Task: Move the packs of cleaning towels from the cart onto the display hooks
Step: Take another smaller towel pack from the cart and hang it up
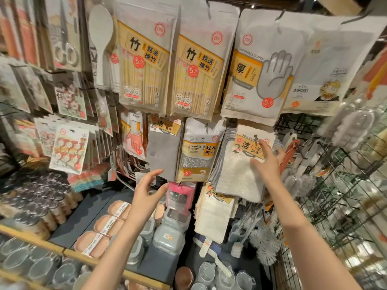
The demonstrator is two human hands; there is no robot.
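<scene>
While the right hand [267, 162] is pressing flat w/ straight fingers on the front cleaning towel pack [240, 162], that pack is hanging on a display hook [256, 137] in front of more packs, right of the sponge pack [198, 151]. Left hand [148, 193] is hovering loose, fingers relaxed, holding nothing, just below the grey cloth pack [162, 149]. Chopstick packs [144, 59] and a glove pack [257, 74] are hanging above. Cart isn't showing.

Retail shop, housewares aisle: packaged chopsticks [144, 65] and disposable gloves [254, 78] with round price stickers hang on display hooks at frame top; stacked containers [169, 237] occupy the shelf [69, 222] below.
</scene>
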